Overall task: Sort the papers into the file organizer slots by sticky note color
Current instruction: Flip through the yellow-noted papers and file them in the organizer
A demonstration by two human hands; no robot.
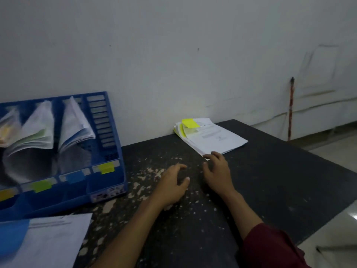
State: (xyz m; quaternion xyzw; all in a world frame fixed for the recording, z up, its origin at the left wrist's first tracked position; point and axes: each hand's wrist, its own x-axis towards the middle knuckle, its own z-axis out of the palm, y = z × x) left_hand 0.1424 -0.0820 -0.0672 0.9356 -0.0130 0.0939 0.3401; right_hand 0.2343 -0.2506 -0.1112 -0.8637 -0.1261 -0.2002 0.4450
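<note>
A blue file organizer (114, 132) stands at the left against the wall, its slots marked with orange, green, blue and yellow sticky notes. Curled papers fill three slots; the yellow-marked slot (105, 168) on the right looks empty. A stack of papers (214, 138) with a yellow sticky note (190, 123) on top lies at the back of the dark table. My right hand (217, 171) hovers just in front of the stack's near corner, fingers apart, holding nothing. My left hand (172, 184) rests over the table beside it, fingers loosely curled and empty.
A white sheet (56, 238) with a blue patch lies at the near left, in front of the organizer. The dark table (270, 180) is speckled with pale chips and ends at the right, with a tiled floor beyond. A red-and-black stick (290, 109) leans on the wall.
</note>
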